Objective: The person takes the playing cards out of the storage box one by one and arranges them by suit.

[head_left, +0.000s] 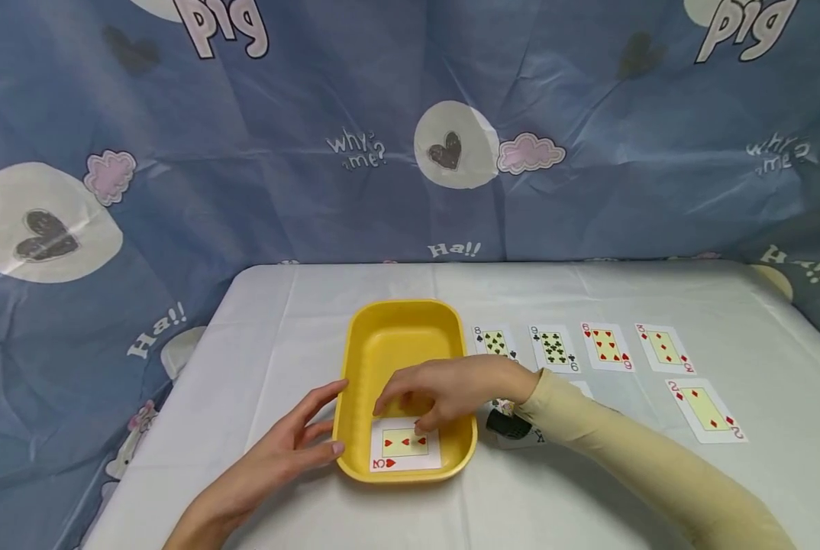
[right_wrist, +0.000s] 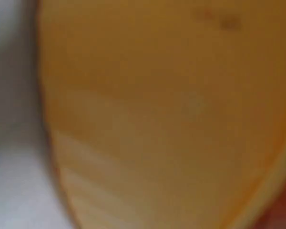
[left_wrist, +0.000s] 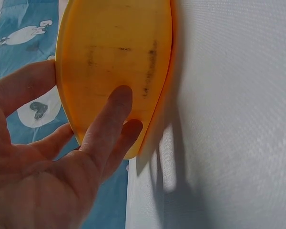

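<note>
A yellow plastic tray [head_left: 403, 328] stands upright on the table. In it, near the end closest to me, lies a playing card [head_left: 399, 464] with three red hearts in a row. My left hand [head_left: 279, 451] is at the tray's left side, fingers spread and touching its rim and outer wall; the left wrist view shows two fingertips [left_wrist: 121, 98] against that wall. My right hand [head_left: 444, 386] reaches over the right rim into the tray. Its thumb tip is on the card, and a bent finger comes down at the card's far left corner, well apart from the thumb.
Right of the tray, several playing cards lie face up, including a nine of clubs [head_left: 554, 349], a six of hearts [head_left: 608, 347] and a two of diamonds [head_left: 705, 412]. My right forearm partly covers others, one a king [head_left: 530, 439]. A patterned blue cloth [head_left: 314, 191] hangs behind the white table.
</note>
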Demonstrator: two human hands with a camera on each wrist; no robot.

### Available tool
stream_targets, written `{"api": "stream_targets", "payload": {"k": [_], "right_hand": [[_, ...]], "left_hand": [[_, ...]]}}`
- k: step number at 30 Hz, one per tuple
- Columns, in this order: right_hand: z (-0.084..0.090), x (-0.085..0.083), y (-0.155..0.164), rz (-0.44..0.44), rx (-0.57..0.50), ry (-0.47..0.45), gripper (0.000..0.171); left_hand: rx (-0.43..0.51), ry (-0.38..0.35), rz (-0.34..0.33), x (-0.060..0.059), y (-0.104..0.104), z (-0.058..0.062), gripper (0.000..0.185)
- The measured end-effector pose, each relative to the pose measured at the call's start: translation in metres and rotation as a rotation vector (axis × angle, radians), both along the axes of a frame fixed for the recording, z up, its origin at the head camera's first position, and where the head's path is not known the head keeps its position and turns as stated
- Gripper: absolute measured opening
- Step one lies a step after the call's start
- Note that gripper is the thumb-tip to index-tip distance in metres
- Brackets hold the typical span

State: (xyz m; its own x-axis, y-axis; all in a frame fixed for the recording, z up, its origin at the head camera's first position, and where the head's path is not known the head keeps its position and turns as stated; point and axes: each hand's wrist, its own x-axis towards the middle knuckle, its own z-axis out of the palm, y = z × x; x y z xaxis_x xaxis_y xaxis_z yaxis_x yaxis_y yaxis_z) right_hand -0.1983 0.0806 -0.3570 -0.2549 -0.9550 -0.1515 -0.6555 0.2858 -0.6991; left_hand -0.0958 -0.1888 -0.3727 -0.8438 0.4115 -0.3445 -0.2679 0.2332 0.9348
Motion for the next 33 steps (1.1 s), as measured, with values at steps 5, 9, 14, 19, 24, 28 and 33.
{"api": "stream_targets", "payload": {"k": [5,9,14,19,24,28,33], "right_hand": [[-0.004,-0.006,-0.014,0.012,0.086,-0.022,0.056],[-0.009,-0.004,-0.021,0.022,0.118,0.003,0.063],[-0.013,0.001,-0.026,-0.002,0.155,0.079,0.065],[-0.016,0.003,-0.027,-0.066,0.169,0.118,0.065],[-0.018,0.002,-0.027,-0.117,0.159,0.166,0.068],[-0.02,0.002,-0.027,-0.148,0.11,0.209,0.068],[-0.02,0.003,-0.023,-0.261,-0.051,0.212,0.047]], "left_hand": [[-0.003,0.008,0.002,0.0,-0.001,-0.001,0.073],[0.0,-0.001,0.008,0.0,-0.001,-0.001,0.073],[0.007,-0.002,0.004,-0.001,-0.001,0.0,0.074],[0.011,0.001,0.004,-0.001,0.0,0.0,0.074],[0.007,-0.003,0.011,-0.001,0.0,-0.001,0.073],[0.011,0.01,0.001,-0.001,0.0,-0.001,0.073],[0.012,0.014,0.001,0.0,-0.001,-0.001,0.072]]}}
